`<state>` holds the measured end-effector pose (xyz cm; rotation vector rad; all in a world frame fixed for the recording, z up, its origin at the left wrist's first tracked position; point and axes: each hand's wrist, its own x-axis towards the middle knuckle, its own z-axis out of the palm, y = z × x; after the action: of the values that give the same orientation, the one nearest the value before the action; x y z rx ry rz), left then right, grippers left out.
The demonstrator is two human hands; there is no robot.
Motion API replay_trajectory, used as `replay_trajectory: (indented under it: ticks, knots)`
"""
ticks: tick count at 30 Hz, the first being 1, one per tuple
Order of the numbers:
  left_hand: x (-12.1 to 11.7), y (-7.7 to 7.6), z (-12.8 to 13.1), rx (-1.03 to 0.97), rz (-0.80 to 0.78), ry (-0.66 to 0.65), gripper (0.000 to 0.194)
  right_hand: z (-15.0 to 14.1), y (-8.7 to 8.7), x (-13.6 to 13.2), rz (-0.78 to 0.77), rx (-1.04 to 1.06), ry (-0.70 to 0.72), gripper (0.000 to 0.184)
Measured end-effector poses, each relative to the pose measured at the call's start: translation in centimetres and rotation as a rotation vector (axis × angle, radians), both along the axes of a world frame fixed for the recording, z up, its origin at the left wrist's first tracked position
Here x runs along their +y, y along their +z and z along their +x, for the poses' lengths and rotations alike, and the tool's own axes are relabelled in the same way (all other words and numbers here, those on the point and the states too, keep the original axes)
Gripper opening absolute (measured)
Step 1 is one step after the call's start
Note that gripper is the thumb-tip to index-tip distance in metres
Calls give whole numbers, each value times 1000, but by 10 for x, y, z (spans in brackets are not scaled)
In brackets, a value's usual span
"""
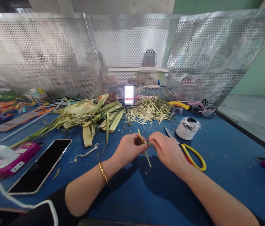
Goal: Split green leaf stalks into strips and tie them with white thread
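Note:
Over the middle of the blue table my left hand [132, 146] pinches a thin pale-green strip of plant leaf [148, 158], which sticks out above and below the fingers. My right hand [164, 147] is closed at the fingertips against the same small piece, close to the left fingertips. What exactly lies between the right fingers is partly hidden. Just right of that hand are scissors [192, 157] with yellow handles, blades pointing away. Behind them stands a spool of white thread [188, 128].
A heap of long leaves and stalks [85, 116] lies behind my left hand, with a pile of short cut strips [150, 110] to its right. A phone [43, 166] and a magenta power strip [14, 158] lie at left. A perforated metal screen [127, 40] closes off the back.

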<state>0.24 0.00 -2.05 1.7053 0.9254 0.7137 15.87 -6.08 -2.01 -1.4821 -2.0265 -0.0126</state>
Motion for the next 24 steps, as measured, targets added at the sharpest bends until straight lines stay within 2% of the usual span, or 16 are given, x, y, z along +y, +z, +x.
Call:
replay_trajectory:
  ticks: [3,5,10,12,13,15,17,19,22,24]
  knots:
    - [-2,2,-1,66,107,-13,11,-1,1,-1,-73,101,-26,15]
    - [-5,6,-3,159,272,-9,8,-2,1,-1,-112,189,-38,14]
    - [-13,13,-7,507,973,-35,13,0,-2,4,-44,295,0,16]
    - [-17,12,-6,672,1170,-82,16,2,-5,8,-22,280,32,17]
    - [-19,11,-4,748,1215,-101,17,2,-7,9,-36,270,42,17]
    - [-24,7,-1,870,1220,-139,18,4,-10,12,-109,250,55,18]
    - [-28,4,2,930,1152,-194,15,6,-13,15,-217,234,66,18]
    - [-30,4,2,924,1039,-237,14,8,-13,16,-334,237,68,18]
    - [-26,11,-2,847,868,-258,34,11,-11,18,-482,259,89,16]
    - [-20,15,-5,802,800,-306,30,12,-10,18,-520,260,113,16]
